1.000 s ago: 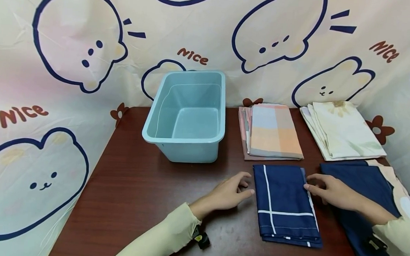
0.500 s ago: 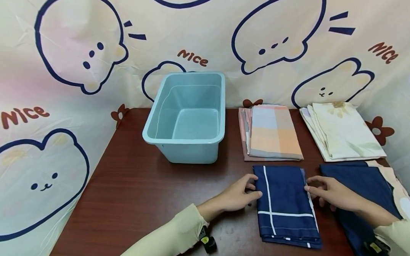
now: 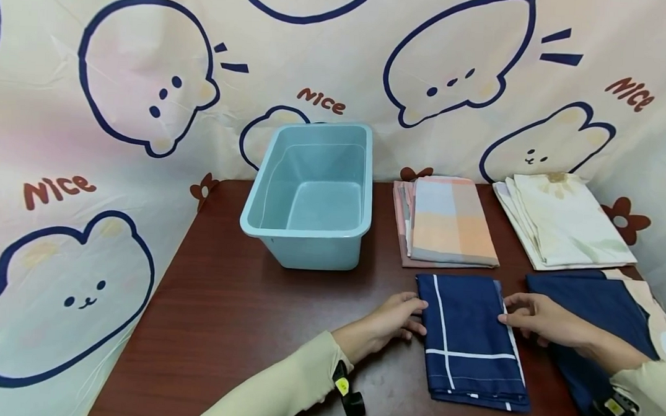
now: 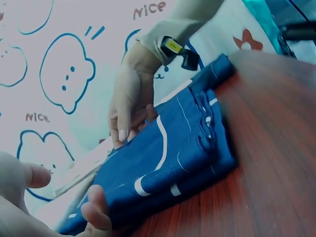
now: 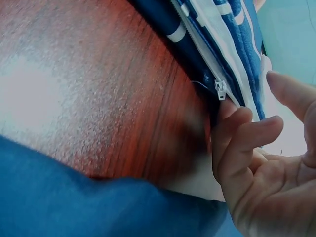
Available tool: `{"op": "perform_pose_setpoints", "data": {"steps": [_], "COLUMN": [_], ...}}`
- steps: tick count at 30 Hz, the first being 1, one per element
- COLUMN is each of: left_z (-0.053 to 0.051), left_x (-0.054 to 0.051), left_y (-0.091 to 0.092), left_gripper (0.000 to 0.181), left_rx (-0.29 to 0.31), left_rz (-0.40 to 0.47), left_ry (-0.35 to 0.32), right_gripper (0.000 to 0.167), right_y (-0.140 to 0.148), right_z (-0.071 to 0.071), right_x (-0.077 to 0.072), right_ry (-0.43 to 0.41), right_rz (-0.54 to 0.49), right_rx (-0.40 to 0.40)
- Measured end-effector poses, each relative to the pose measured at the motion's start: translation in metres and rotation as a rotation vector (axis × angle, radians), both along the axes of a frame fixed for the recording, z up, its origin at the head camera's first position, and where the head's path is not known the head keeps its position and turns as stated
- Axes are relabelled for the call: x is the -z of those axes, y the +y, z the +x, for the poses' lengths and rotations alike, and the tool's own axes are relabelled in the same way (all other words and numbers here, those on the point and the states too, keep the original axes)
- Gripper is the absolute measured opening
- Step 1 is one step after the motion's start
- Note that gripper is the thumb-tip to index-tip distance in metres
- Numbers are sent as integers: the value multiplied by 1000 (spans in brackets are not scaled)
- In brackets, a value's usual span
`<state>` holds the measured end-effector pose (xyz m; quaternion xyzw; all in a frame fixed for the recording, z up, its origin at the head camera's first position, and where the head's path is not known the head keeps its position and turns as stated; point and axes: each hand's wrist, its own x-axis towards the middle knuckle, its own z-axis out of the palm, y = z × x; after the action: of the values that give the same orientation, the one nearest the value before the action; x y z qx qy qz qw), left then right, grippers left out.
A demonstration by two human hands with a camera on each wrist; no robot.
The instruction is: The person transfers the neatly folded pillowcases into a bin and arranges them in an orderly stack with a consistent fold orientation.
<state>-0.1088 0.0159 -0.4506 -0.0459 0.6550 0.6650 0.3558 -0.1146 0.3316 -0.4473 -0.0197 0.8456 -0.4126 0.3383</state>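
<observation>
A folded navy-blue cloth with white stripes [image 3: 475, 323] lies on the dark red-brown wooden table [image 3: 238, 328], between the two hands. The left hand [image 3: 386, 322] is at its left edge, thumb and fingers spread wide; the right hand [image 3: 551, 320] has bent fingers at the opposite edge, though whether they pinch it I cannot tell. Lifting only the upper layers could let the loose folds slide apart, the white zip pull [image 5: 220, 90] might snag a finger, and the right forearm could drag the navy-and-beige cloth [image 3: 580, 293] beneath it.
</observation>
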Motion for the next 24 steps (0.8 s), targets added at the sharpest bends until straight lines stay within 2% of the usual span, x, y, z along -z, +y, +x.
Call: {"op": "perform_pose_setpoints", "data": {"steps": [3,5,9,12,16,19,21,24], "left_z": [-1,-1,1,3,6,9,9,9], "left_x": [4,6,8,8,10,12,14,15], "left_y": [4,6,9,8,5,2,0,-2], "left_gripper": [58,52,52,55,54,57,61,65], "left_rx": [-48,-64,-57,2,111,202,257,306], "left_rz": [28,22,-35,-83,-122,-173,-219,-285], "left_ry": [-32,-27,47,149,279,365,417,483], "right_gripper": [71,73,79,82,70,69,75,79], "right_y": [1,1,0,-1,-1,1,3,6], "right_z": [-2,-3,-3,-2,-2,-2,-2,-2], "right_x": [1,2,4,5,7,8,9,12], "right_ry": [-11,-24,-46,-52,-42,-22,2,52], "right_rz": [-12,-18,-46,-74,-108,-115,-119,-162], "right_rx": [0,5,15,12,-16,-57,-93,-163]}}
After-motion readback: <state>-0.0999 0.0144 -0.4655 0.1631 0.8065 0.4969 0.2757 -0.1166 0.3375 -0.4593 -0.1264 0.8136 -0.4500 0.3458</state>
